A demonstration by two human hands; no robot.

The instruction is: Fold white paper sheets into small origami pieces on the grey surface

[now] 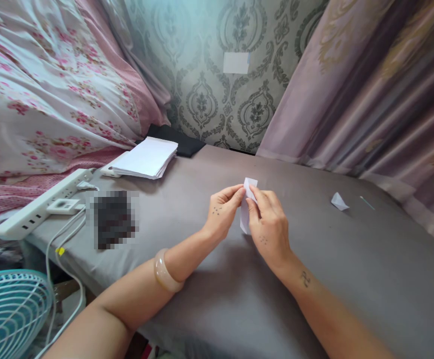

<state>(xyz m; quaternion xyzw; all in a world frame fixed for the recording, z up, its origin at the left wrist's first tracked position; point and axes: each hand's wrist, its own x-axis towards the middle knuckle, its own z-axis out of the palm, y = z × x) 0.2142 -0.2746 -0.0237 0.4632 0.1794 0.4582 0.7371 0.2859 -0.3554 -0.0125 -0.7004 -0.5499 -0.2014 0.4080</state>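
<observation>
A folded strip of white paper (244,219) stands roughly upright between my two hands, over the middle of the table. My left hand (222,209) pinches its upper left edge between thumb and fingers. On the other side, my right hand (269,219) grips the same paper near its top, thumb and forefinger pressed on it. Part of the strip is hidden behind the right hand's fingers. Off to the right lies a small folded white paper piece (339,201), apart from both hands, with a thin pale stick (367,202) beside it.
A stack of white paper (145,157) lies at the back left, near a black flat item (181,141). Along the left edge runs a white power strip (45,204) with cables. A blurred dark object (114,219) and a teal fan (11,314) are also left. Curtains border the table.
</observation>
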